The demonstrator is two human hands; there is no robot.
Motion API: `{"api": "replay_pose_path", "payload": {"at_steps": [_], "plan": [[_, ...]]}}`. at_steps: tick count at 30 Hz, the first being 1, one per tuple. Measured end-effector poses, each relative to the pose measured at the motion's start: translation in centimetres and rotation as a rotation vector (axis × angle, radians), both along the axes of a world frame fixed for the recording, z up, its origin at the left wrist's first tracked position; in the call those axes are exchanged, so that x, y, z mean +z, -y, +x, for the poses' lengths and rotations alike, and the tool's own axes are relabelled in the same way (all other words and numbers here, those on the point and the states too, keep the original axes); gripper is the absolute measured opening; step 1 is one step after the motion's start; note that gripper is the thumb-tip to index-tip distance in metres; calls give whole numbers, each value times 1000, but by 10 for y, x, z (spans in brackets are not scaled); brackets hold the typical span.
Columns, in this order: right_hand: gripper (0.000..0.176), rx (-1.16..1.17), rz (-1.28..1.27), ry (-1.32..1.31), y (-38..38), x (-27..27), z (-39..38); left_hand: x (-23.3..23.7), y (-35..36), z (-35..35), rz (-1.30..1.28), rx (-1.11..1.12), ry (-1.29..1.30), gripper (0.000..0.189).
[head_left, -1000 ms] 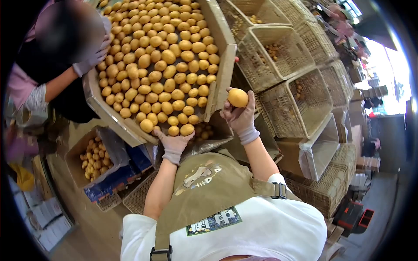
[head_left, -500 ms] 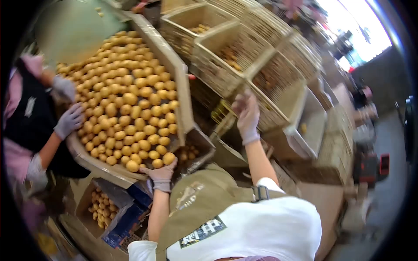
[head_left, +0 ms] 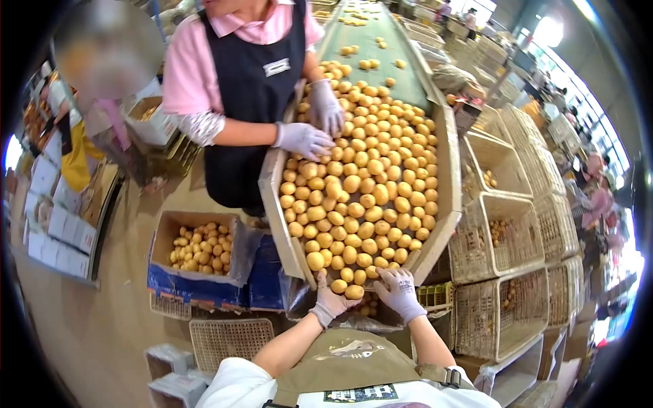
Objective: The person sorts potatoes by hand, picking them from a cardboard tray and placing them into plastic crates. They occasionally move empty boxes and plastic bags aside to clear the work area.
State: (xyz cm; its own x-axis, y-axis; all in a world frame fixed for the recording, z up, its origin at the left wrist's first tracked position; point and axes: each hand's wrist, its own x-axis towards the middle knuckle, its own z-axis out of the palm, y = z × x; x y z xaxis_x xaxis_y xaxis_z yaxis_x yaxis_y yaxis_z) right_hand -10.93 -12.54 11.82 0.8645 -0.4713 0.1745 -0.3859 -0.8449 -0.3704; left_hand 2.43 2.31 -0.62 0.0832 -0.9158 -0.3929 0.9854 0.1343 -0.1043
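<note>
A long bench (head_left: 447,163) is running forward, its far part a green belt (head_left: 408,76). Stacked crates (head_left: 476,319) are standing along its right side, and a co-worker (head_left: 255,88) is standing at its left, gloved hands (head_left: 304,139) touching the edge of the heap. Round yellow produce (head_left: 367,201) is covering the bench's near end. A blue-sided carton (head_left: 194,285), to the left, is holding more.

The wearer's left hand (head_left: 329,301) is curling at the near lip, touching two loose pieces (head_left: 354,292); whether it is gripping either, I cannot tell. The right hand (head_left: 400,294) is resting at the lip just beside, fingers extended, visibly grasping nothing.

The step in hand seems to be picking through pieces at this lip. The next move appears to be calling for a gentle, secure hold on one piece, without nudging its neighbours over the edge.
</note>
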Motion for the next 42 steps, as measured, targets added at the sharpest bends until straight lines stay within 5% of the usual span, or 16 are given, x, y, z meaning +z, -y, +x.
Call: {"api": "replay_pose_path", "payload": {"at_steps": [5,6,7,10,15,18,20,24,26,27,28,30,37,39,41,42], "plan": [[35,135,126,-35,-6,-7,15,6,-3,-1,-44,57,-159,93],[36,123,150,-73,-8,-7,20,-1,-3,-5,-52,121,-12,94],[37,75,234,-98,-6,-16,19,-18,-4,-19,222,231,854,114],[36,90,29,-144,-6,-48,11,-68,14,-21,164,242,420,134],[34,100,-100,-229,-7,-60,9,-119,29,-33,169,261,501,149],[34,90,-139,-214,-8,-61,9,-100,22,-28,124,254,94,148],[35,112,-164,-161,-7,-67,6,-76,14,-19,97,292,124,146],[37,160,-188,-61,-13,-63,10,-34,-11,-16,567,191,1347,142],[30,121,-35,-53,-19,-51,14,-16,-16,-15,725,87,1691,141],[28,112,22,-38,-20,-43,16,-9,-14,-16,664,61,1639,140],[29,138,-9,16,-18,-42,15,-13,-13,-9,309,74,1199,120],[30,141,30,-76,-15,-40,7,-19,-12,1,-56,110,-143,82],[46,141,-109,-271,-5,-47,15,-3,-7,-4,372,104,133,76],[47,-48,446,-513,18,-35,33,14,-3,-2,593,91,17,66],[52,-202,-101,-109,12,-42,37,-21,-5,-9,409,51,170,59],[58,-170,6,-336,15,-46,41,-20,-6,-9,318,30,246,56]]}}
